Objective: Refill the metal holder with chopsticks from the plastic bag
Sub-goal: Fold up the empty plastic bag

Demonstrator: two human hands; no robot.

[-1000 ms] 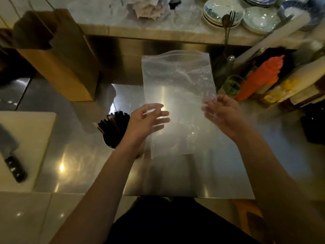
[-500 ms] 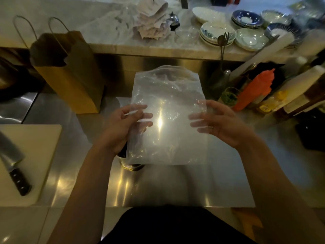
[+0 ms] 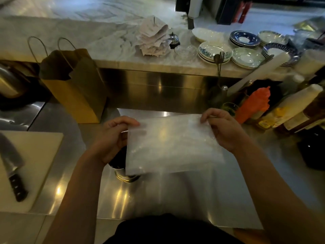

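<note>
Plastic bag (image 3: 173, 145) now folded (hiding metal holder (image 3: 123, 173)).

Restaurant kitchen: steel counter (image 3: 158, 199), stacked plates (image 3: 213, 52), order tickets (image 3: 153, 37).

Both bare forearms reach forward, hands level with each other. The left hand (image 3: 112, 138) pinches thumb against curled fingers. The right hand (image 3: 223, 129) does likewise, knuckles up, well apart from the left.

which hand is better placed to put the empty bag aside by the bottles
Right. The right hand pinches the plastic bag on the side nearest the bottles. The left hand holds the opposite edge, above the metal holder.
</note>
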